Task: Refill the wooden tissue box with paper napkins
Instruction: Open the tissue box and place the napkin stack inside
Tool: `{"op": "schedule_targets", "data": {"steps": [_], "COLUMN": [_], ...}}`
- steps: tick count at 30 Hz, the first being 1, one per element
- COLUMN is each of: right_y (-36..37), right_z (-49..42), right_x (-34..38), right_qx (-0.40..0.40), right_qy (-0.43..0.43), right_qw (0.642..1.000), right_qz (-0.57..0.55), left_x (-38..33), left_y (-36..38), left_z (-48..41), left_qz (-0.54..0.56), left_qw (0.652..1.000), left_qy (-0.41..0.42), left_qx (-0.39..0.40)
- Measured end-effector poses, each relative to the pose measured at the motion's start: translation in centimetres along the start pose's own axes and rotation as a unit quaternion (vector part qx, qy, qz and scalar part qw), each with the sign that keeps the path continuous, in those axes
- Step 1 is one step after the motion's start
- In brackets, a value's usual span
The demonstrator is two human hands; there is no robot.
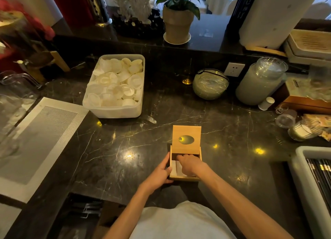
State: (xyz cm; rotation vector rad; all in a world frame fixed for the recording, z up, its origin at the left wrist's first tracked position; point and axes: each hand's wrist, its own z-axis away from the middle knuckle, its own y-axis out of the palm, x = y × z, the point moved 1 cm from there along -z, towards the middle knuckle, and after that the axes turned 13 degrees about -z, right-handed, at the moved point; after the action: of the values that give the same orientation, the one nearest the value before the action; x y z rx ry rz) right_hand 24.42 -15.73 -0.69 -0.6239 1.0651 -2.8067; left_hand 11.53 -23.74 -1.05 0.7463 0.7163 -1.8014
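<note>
The left hand clasps the left wall of the wooden box, fingers along the outside and thumb curled over the near corner; the right hand lies palm down inside the open box on the white napkins, its fingertips tucked in under the lid; whether they pinch the paper or only press it cannot be told; the lid tilts up just beyond the right knuckles; the box stands on the dark counter; a plastic tub sits well beyond the left hand.
</note>
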Motion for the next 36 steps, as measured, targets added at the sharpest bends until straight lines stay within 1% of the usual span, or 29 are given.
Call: {"op": "schedule_targets", "data": {"steps": [6, 11, 18, 26, 29, 31, 32, 33, 34, 36], "right_y": [0.7, 1.2, 1.1, 1.4, 1.3, 0.8, 0.6, 0.3, 0.2, 0.1], "right_z": [0.2, 0.4, 0.2, 0.2, 0.4, 1.3, 2.0, 2.9, 3.9, 6.0], "right_x": [0.1, 0.3, 0.6, 0.5, 0.5, 0.6, 0.7, 0.5, 0.3, -0.5], "right_qx": [-0.033, -0.041, -0.039, -0.035, -0.018, -0.013, -0.024, -0.051, -0.094, -0.237], "right_qy": [0.001, 0.037, 0.053, 0.050, 0.052, 0.040, 0.027, 0.013, -0.001, -0.033], "right_qw": [0.999, 0.997, 0.997, 0.998, 0.998, 0.999, 0.998, 0.992, 0.981, 0.941], "right_qz": [0.037, 0.044, 0.026, 0.014, 0.019, -0.012, -0.056, -0.114, -0.168, -0.238], "left_x": [0.0, 0.0, -0.2, -0.3, -0.2, -0.1, 0.0, 0.1, 0.1, 0.1], "left_y": [0.0, 0.1, 0.1, 0.1, 0.1, 0.0, 0.0, -0.1, 0.0, 0.0], "left_z": [0.0, 0.0, 0.2, 0.3, 0.2, 0.1, 0.1, 0.1, 0.1, 0.2], "left_qz": [-0.001, 0.000, 0.015, 0.021, 0.022, 0.019, 0.018, 0.016, 0.013, 0.007], "left_qw": [1.000, 1.000, 1.000, 1.000, 1.000, 1.000, 1.000, 1.000, 1.000, 1.000], "left_qy": [-0.004, -0.002, -0.003, 0.000, 0.003, 0.001, -0.001, -0.002, -0.001, 0.005], "left_qx": [-0.004, -0.006, -0.003, -0.003, -0.003, -0.006, -0.007, -0.009, -0.012, -0.022]}}
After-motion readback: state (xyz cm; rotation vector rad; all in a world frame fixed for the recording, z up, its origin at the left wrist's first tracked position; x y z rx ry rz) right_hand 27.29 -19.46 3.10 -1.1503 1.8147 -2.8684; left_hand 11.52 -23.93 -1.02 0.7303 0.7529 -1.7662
